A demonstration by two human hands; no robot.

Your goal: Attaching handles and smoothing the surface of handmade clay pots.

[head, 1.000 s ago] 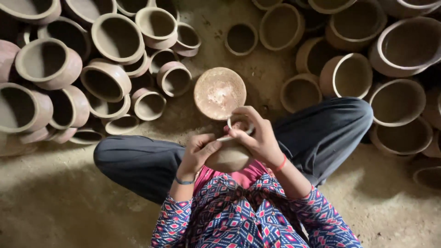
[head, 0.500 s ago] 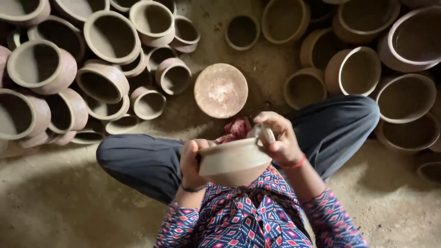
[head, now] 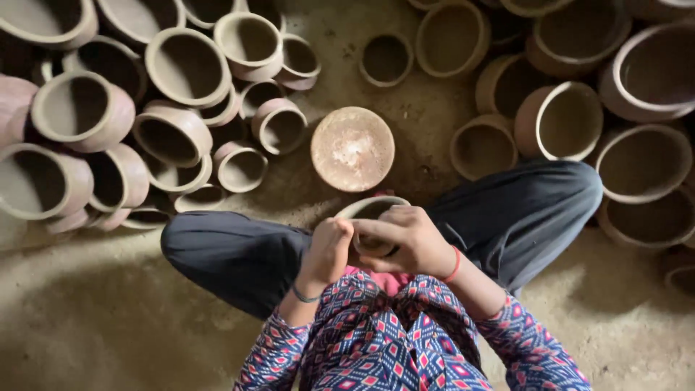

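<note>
Small clay pot (head: 368, 210) at frame center, over lap, mouth facing up & slightly away. L hand (head: 329, 250) and R hand (head: 405, 239) both wrapped tight round it. Round disc (head: 352, 148) just above.

Unfired clay pots massed on a dirt floor (head: 108, 326), with a round disc at centre.

Flat round clay disc (head: 352, 148) lies at centre, pale dust on its face. From 9 to 11 o'clock: a heap of rimmed pots (head: 174, 134), many tilted on their sides, mouths open, touching or overlapping. From 1 to 3 o'clock: a second group of larger pots (head: 561, 119), mostly upright. One small pot (head: 386, 59) stands alone at 12 o'clock, apart from both groups.
</note>
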